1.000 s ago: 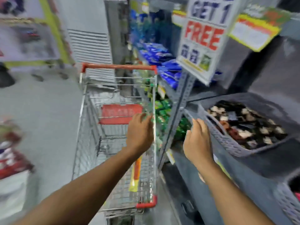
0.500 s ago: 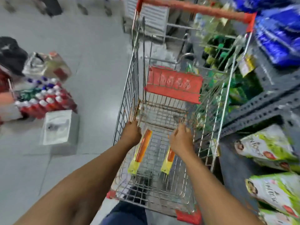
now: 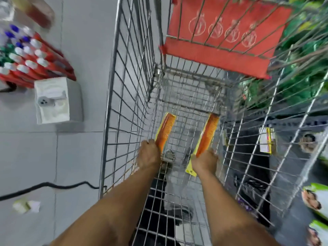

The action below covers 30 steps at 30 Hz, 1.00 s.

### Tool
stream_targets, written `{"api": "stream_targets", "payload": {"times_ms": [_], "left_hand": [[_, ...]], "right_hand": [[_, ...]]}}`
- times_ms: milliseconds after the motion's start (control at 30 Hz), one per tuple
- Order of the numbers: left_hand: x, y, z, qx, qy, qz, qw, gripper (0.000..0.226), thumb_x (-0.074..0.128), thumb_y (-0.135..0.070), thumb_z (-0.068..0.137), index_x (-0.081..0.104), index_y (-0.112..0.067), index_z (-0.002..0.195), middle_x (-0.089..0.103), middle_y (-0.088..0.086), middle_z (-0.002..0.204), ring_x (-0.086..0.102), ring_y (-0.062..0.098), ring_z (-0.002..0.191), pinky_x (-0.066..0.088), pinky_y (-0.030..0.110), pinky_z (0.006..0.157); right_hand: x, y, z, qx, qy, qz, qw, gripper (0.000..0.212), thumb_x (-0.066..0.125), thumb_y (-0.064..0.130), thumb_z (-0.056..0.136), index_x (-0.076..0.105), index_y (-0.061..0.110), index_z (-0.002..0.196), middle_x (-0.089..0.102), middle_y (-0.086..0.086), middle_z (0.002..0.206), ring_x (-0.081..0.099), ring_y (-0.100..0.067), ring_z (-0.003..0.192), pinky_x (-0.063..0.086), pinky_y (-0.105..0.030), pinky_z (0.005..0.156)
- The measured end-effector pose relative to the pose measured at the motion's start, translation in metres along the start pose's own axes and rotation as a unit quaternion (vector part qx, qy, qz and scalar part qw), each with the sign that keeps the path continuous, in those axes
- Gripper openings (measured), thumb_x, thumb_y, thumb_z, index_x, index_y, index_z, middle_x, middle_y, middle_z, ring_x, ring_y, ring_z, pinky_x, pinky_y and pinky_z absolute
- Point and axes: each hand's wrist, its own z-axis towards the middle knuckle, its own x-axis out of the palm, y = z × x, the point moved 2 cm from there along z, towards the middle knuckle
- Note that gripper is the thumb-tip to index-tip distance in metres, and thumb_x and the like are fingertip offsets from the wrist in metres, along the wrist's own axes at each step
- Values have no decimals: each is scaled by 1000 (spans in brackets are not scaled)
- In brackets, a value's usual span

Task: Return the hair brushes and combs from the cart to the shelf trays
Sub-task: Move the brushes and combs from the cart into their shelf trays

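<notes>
Both of my arms reach down into the wire shopping cart (image 3: 124,89). My left hand (image 3: 148,155) is closed around the near end of an orange comb on a yellow card (image 3: 165,130) by the cart's left wall. My right hand (image 3: 204,161) grips the near end of a second orange comb in yellow packaging (image 3: 208,133) towards the cart's right side. Both combs point away from me over the cart's wire floor. The shelf trays are out of view.
The cart's red child-seat flap (image 3: 220,36) is folded at its far end. Shelves with green packs (image 3: 305,82) run along the right. On the floor to the left stand a white box (image 3: 56,100), crates of bottles (image 3: 26,59) and a black cable (image 3: 48,186).
My view has swung from the shelf and its grey tray down into the cart. My right hand left the tray, and both hands went down and closed on the two combs.
</notes>
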Motion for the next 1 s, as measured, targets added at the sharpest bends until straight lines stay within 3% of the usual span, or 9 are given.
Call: {"api": "stream_targets", "payload": {"times_ms": [167,300,400,533,667,800,900,1000], "left_hand": [[5,1,5,9,15,-4,1000,21,54,-18,88,59,-4,103,63,20,103,60,39,96,49,46,83],[2,-4,2,9,45,-105,993,19,59,-25,87,64,-7,90,69,16,89,62,30,77,50,36,65],[-6,-12,-6,25,67,-228,971,25,55,-32,91,62,-10,100,70,12,88,66,24,72,51,30,55],[-26,-23,-24,52,81,-316,944,27,50,-34,95,55,-12,109,66,14,107,66,30,90,56,48,83],[-50,-28,-51,90,75,-398,910,11,51,-27,96,56,-17,100,68,14,103,66,22,84,56,38,74],[-73,-34,-91,130,89,-441,883,20,53,-29,95,60,-12,104,70,8,93,68,14,75,49,22,58],[-92,-41,-132,177,75,-440,877,18,54,-33,94,59,-15,94,67,2,80,63,12,63,45,24,51],[-111,-51,-180,240,69,-444,861,17,54,-29,94,60,-14,89,66,2,76,62,5,58,44,17,45]], "right_hand": [[10,3,9,63,2,22,998,51,51,10,88,30,4,134,46,-25,131,53,-44,111,46,-45,86],[2,7,10,26,21,12,999,42,51,4,82,42,-1,123,53,-28,125,56,-44,108,48,-42,82],[-12,9,3,32,20,93,995,37,47,8,86,45,2,122,58,-25,123,58,-42,104,46,-38,74],[-35,6,-20,-2,26,201,979,31,46,19,90,49,1,116,61,-22,115,56,-35,90,38,-32,68],[-60,-4,-59,-46,41,289,955,40,46,23,91,46,4,126,51,-7,101,48,-21,86,37,-30,67],[-97,-18,-110,-97,53,389,915,18,47,22,92,55,12,106,60,-7,93,53,-15,74,40,-30,64],[-126,-35,-150,-134,63,442,885,14,50,16,90,62,15,97,67,-14,98,61,-31,91,47,-33,77],[-152,-61,-188,-164,61,483,858,17,52,16,91,67,15,99,71,-10,102,63,-29,101,48,-41,89]]}}
